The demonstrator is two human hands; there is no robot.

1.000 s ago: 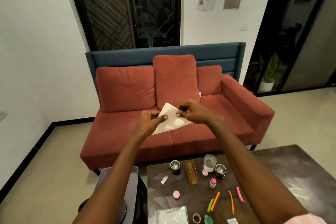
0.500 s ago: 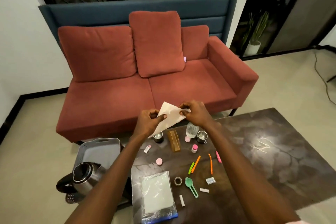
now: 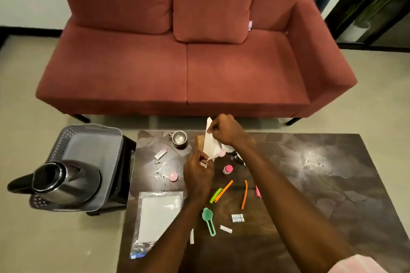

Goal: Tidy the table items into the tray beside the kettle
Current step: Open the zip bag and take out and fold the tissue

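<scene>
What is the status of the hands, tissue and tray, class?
Left hand and right hand both pinch the tissue above the table. Tray holds only the kettle. Nothing blocking.

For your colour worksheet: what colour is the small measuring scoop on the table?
Mint green: the scoop, clearest in the head view.

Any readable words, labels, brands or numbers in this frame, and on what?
None can be read.
Small white packet: dark print, too blurred.
Pink and white packet: markings too small.
Clear plastic bag: blue strip at its near end, no legible text.
Kettle and tray: no visible label.
</scene>
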